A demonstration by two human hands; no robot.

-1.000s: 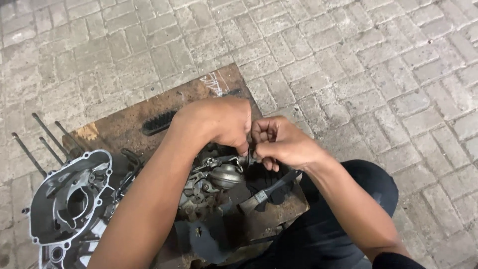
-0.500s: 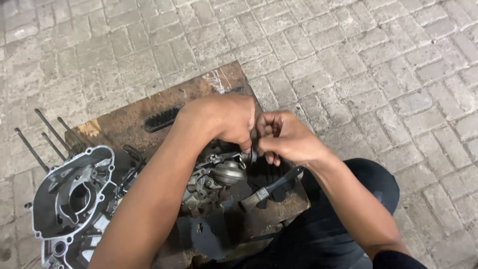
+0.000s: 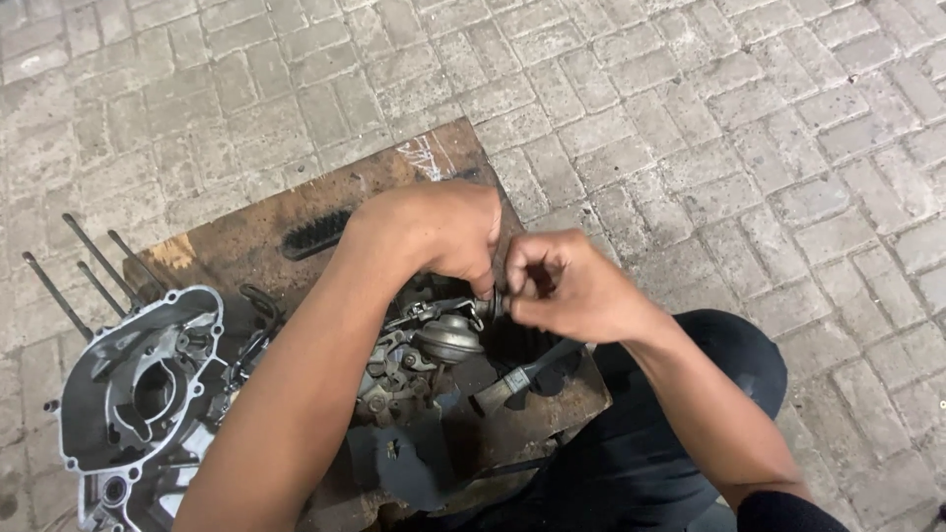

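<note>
Over a stained wooden board (image 3: pixel 246 236) laid on grey paving stones (image 3: pixel 739 118), the person's two hands meet close together. Left hand (image 3: pixel 443 232) reaches in from the lower left, its fingers curled down and pinched on something small at the tips; the piece itself is hidden by the fingers, so what it grips cannot be told. Right hand (image 3: pixel 572 291) comes in from the lower right, fingers bent inward and closed around a small dark part (image 3: pixel 498 303) just where the two hands touch. That small part sits at the upper end of a grey metal carburettor (image 3: pixel 424 350), which lies on the board directly beneath the left wrist, its round domed cap facing up.

Just right of the carburettor, under the right hand, a tool with a dark handle (image 3: pixel 532 374) lies slanted on the board. A black brush (image 3: pixel 315 234) rests near the far edge of the board, beyond the left forearm and well apart from the hands. At the left, a silver engine case (image 3: pixel 138 384) with a large round opening stands partly on the board, and several long thin studs (image 3: pixel 94 261) stick out of it toward the upper left. The person's knee in dark trousers (image 3: pixel 729 365) shows beside the board's right corner.
</note>
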